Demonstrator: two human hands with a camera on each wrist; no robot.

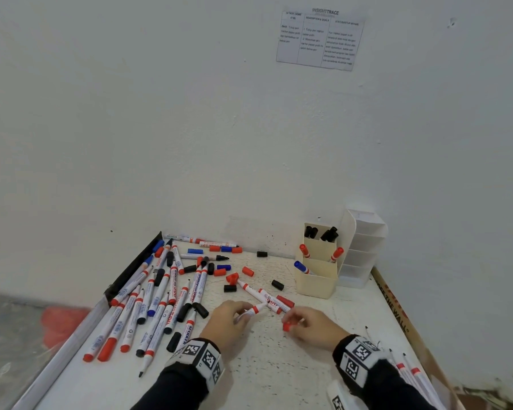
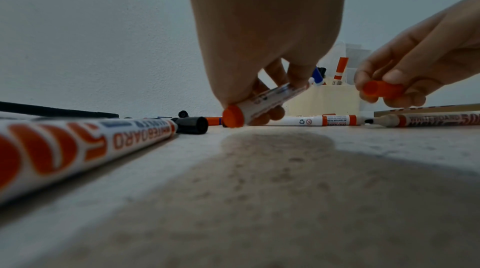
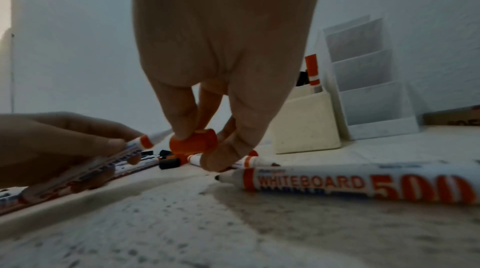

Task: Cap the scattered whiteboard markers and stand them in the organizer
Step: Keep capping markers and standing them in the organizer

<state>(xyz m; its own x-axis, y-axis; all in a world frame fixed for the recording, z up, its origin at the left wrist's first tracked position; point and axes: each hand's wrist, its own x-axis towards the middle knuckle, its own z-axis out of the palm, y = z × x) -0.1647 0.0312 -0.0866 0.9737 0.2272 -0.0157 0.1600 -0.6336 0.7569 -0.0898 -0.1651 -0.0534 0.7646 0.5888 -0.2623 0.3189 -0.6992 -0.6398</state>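
My left hand [image 1: 230, 316] grips an uncapped red whiteboard marker [image 1: 253, 310] low over the table, tip pointing right; the marker's red end [image 2: 233, 116] shows in the left wrist view. A short gap to the right, my right hand [image 1: 304, 322] pinches a loose red cap [image 1: 287, 326] between thumb and fingers, seen as the red cap [image 3: 193, 144] in the right wrist view with its open end [image 2: 371, 88] facing the marker. The cream organizer [image 1: 317, 279] stands at the back right holding black, red and blue capped markers.
Many markers [image 1: 148, 303] lie heaped at the left, with loose red, black and blue caps [image 1: 231, 276] scattered mid-table. A white tiered organizer [image 1: 360, 250] stands behind the cream one. More uncapped markers [image 1: 412, 377] lie at the right edge, one uncapped marker [image 3: 363, 184] near my right wrist.
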